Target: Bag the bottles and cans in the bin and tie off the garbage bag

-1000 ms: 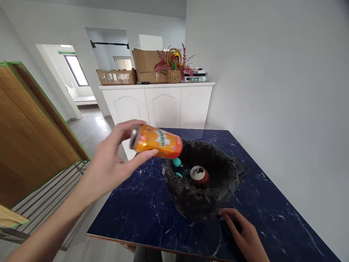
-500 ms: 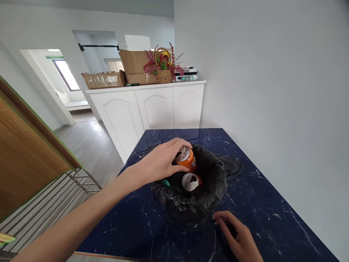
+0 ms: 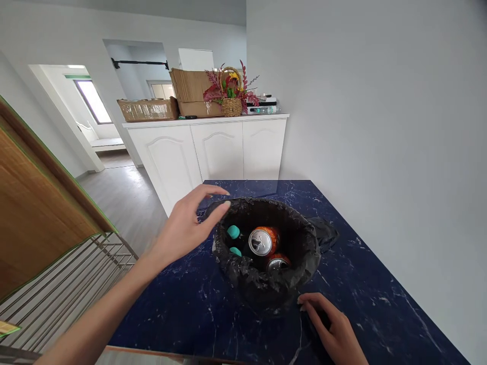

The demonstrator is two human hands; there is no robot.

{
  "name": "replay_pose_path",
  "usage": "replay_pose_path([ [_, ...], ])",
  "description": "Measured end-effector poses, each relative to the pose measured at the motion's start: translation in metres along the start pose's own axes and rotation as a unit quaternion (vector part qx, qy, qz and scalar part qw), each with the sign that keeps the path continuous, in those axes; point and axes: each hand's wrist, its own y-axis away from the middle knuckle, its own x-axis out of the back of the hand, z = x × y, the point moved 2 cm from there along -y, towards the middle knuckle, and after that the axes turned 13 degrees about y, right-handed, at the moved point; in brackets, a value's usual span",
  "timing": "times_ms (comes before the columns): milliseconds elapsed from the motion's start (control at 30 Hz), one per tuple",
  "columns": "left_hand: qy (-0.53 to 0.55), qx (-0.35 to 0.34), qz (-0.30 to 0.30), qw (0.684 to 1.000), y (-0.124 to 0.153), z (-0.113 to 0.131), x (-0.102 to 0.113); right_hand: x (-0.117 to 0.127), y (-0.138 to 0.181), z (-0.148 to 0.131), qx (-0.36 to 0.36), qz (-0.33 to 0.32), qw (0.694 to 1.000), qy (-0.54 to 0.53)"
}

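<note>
On the blue surface [image 3: 171,304], a black-lined bin [image 3: 262,289] stood between far and near edges. The left hand [image 3: 186,223], spread and empty, hung at its left rim; the right hand [image 3: 330,324] was curled toward the near edge, its grip unclear. Inside, the farther orange can [image 3: 264,241], long axis aslant, lay rightward and nearward of the closer left hand.
</note>
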Motion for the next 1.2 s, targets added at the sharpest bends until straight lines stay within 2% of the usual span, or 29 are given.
replay_pose_path([
  [100, 0.080, 0.081, 0.081, 0.990, 0.025, -0.035, 0.007, -0.001, 0.001, -0.003, -0.008, 0.000, 1.000, -0.013],
  [167, 0.138, 0.145, 0.096, 0.975, 0.041, -0.059, 0.008, 0.000, 0.000, -0.008, -0.024, -0.004, 0.999, -0.041],
  [233, 0.197, 0.222, 0.067, 0.952, 0.054, -0.077, 0.005, 0.002, -0.004, -0.016, -0.044, -0.010, 0.994, -0.099],
  [300, 0.261, 0.295, 0.011, 0.919, 0.062, -0.088, 0.001, 0.006, -0.012, -0.026, -0.088, -0.018, 0.978, -0.189],
  [400, 0.335, 0.351, -0.048, 0.873, 0.064, -0.089, -0.005, 0.015, -0.026, -0.044, -0.184, -0.058, 0.919, -0.344],
  [500, 0.384, 0.335, -0.068, 0.858, 0.053, -0.081, -0.013, 0.031, -0.041, -0.068, -0.197, -0.132, 0.853, -0.465],
  [567, 0.407, 0.320, -0.073, 0.853, 0.042, -0.076, -0.017, 0.048, -0.047, -0.085, -0.169, -0.169, 0.829, -0.505],
  [667, 0.426, 0.319, -0.046, 0.845, 0.028, -0.066, -0.016, 0.079, -0.053, -0.108, -0.147, -0.153, 0.841, -0.498],
  [767, 0.452, 0.304, -0.025, 0.838, 0.017, -0.052, -0.010, 0.114, -0.058, -0.128, -0.159, -0.093, 0.874, -0.449],
  [867, 0.499, 0.268, -0.012, 0.824, 0.007, -0.034, -0.006, 0.147, -0.068, -0.151, -0.148, -0.024, 0.886, -0.439],
  [967, 0.540, 0.228, 0.024, 0.810, -0.005, -0.017, -0.005, 0.174, -0.085, -0.179, -0.105, 0.063, 0.877, -0.464],
  [1033, 0.556, 0.208, 0.061, 0.802, -0.014, -0.006, -0.005, 0.187, -0.099, -0.197, -0.063, 0.095, 0.869, -0.482],
  [1200, 0.602, 0.167, 0.143, 0.768, -0.034, 0.015, -0.001, 0.203, -0.129, -0.229, -0.010, 0.072, 0.843, -0.533],
])
